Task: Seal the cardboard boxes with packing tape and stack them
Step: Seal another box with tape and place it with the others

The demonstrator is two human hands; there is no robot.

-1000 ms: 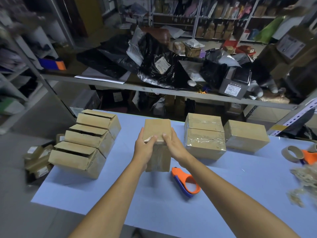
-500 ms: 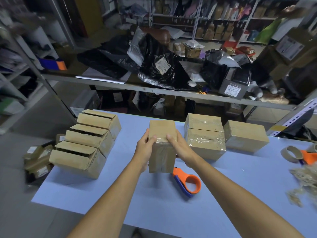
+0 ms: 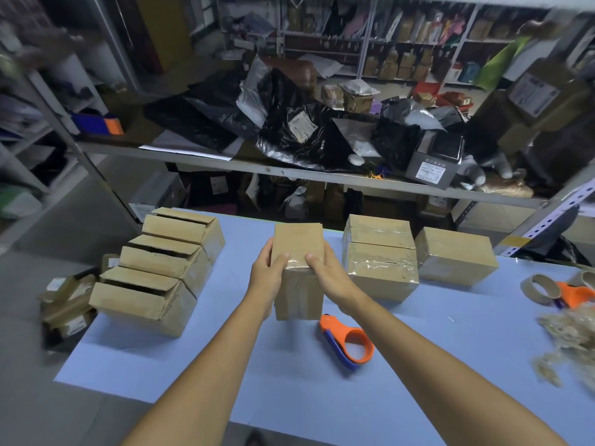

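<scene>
I hold a taped cardboard box [image 3: 297,243] upright above the blue table [image 3: 193,358]. My left hand [image 3: 269,268] grips its left side with the thumb on the near top edge. My right hand [image 3: 325,272] grips the right side the same way. An orange tape dispenser [image 3: 349,341] lies on the table just right of the box. A stack of two sealed boxes [image 3: 380,255] stands to the right, with one more sealed box [image 3: 454,255] beside it. Three unsealed boxes [image 3: 161,268] with loose flaps sit in a row at the left.
Tape rolls and a second orange dispenser [image 3: 560,289] lie at the table's right edge, above a heap of crumpled tape [image 3: 566,346]. A metal shelf [image 3: 289,172] with black bags runs behind the table. Small boxes [image 3: 67,304] sit on the floor at left.
The box in my hands has shifted slightly to the right and away from me, and it has been raised a little. Both hands keep their grip.
</scene>
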